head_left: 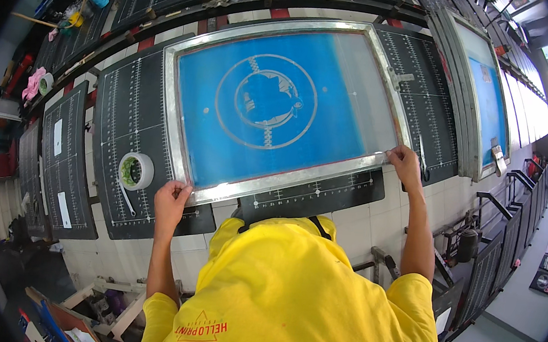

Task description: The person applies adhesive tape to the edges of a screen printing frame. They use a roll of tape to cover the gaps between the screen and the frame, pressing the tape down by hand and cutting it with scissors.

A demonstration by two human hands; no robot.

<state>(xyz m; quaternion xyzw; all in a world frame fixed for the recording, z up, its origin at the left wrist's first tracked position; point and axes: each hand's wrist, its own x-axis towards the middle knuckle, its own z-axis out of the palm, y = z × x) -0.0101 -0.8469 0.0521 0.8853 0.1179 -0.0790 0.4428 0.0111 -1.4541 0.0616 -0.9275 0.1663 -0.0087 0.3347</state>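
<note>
A large silver screen-printing frame [300, 176] lies slightly slanted over black pallets marked with white scales. Its mesh [339, 121] is coated blue, with a round emblem on it and a pale uncoated strip at the right. My left hand [171, 204] is closed on the frame's near left corner, thumb and fingers pinching the rim. At the near right corner, my right hand [405, 165] pinches the rim in the same way. Left of the frame, a white tub [146, 171] with green contents sits on a pallet, a thin pale stick [126, 200] beside it.
Another screen frame [489, 93] with blue mesh stands to the right, a metal clamp [498, 158] at its near end. A slim tool [422, 153] rests near my right hand. Rows of black pallets [64, 162] extend left. A rail [237, 10] crosses behind the frame.
</note>
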